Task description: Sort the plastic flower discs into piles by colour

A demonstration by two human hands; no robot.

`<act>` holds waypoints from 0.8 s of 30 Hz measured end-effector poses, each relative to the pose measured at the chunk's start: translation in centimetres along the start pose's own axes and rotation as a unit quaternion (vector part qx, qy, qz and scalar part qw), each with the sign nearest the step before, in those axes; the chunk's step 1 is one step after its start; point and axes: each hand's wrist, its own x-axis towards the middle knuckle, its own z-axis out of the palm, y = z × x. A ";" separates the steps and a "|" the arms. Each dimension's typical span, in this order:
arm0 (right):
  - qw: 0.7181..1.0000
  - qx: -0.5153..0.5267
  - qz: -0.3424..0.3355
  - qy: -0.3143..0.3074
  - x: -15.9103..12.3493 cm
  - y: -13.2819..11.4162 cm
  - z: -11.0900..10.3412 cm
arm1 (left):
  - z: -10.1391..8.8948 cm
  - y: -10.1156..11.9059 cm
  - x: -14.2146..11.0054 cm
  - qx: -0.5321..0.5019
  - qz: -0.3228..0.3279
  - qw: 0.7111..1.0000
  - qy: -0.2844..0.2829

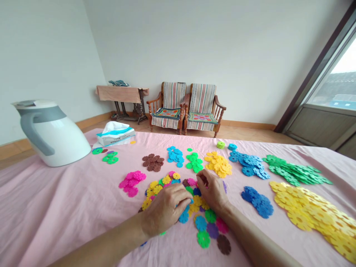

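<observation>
A mixed heap of plastic snowflake discs (196, 203), notched like flowers, lies in front of me on the pink cloth. My left hand (168, 207) is closed over the left part of this heap, and the edge of a light-blue snowflake disc (191, 201) shows between its thumb and fingertips. To its right, my right hand (213, 191) curls with fingers bent down at the heap's far side; what is in them is hidden. Loose discs lie nearest me, among them a green disc (203, 239), a purple disc (213, 230) and a brown disc (224, 244).
Single-colour piles surround the heap: pink (132, 183), brown (153, 162), light blue (175, 156), green (194, 162) and yellow (218, 164). Larger blue, green and yellow piles (314, 213) spread rightward. A white jug (58, 137) and tissue box (115, 135) stand left.
</observation>
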 end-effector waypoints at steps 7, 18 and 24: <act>1.000 0.006 -0.003 0.000 -0.1 0.0 0.1 | 0.1 2.7 -0.3 0.013 0.038 0.994 -0.106; 1.000 0.008 -0.002 -0.006 0.0 0.1 0.2 | 0.7 2.9 -0.1 0.069 0.015 0.984 -0.163; 1.000 0.005 0.005 -0.007 -0.1 0.0 0.1 | 0.3 2.9 0.3 -0.006 -0.022 0.985 -0.168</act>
